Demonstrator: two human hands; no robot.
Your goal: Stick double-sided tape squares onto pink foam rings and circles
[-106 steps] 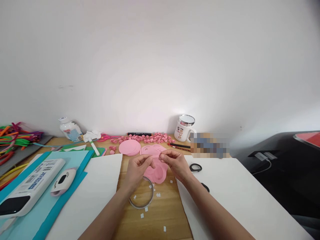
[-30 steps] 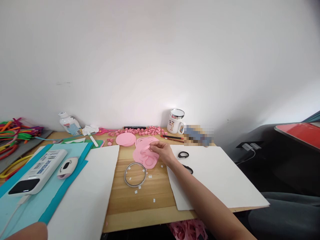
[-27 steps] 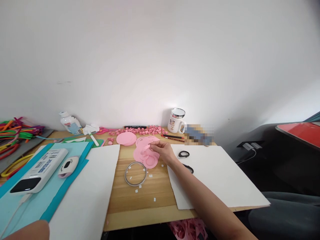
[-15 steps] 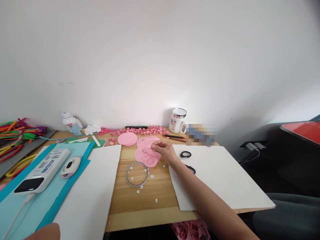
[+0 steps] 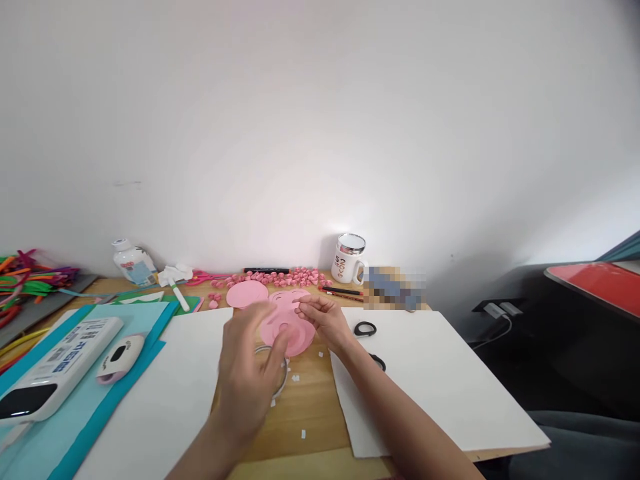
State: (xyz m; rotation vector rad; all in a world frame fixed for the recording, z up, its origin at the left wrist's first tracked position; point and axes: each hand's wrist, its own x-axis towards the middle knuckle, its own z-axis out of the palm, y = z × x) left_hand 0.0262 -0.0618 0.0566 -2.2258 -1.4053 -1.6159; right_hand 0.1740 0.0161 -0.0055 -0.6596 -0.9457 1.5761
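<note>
My right hand is held in a pinch, thumb and fingertips together, over the pink paper cutouts; what it pinches is too small to make out. My left hand, smeared by motion, has its thumb apart from its raised fingers and nothing visible between them. It hangs over the wooden table in front of the cutouts. Behind it, partly hidden, lies a roll of thin tape. A stack of pink paper circles lies just left of the cutouts.
White boards lie to both sides, with scissors on the right one. Several small white paper bits dot the wood. A mug, pencils and pink folded pieces line the back. A white power bank lies left.
My left hand has come up from the lower left corner to the middle, beside my right hand. My right hand stays pinched near the cutouts. The view has tilted slightly upward.
</note>
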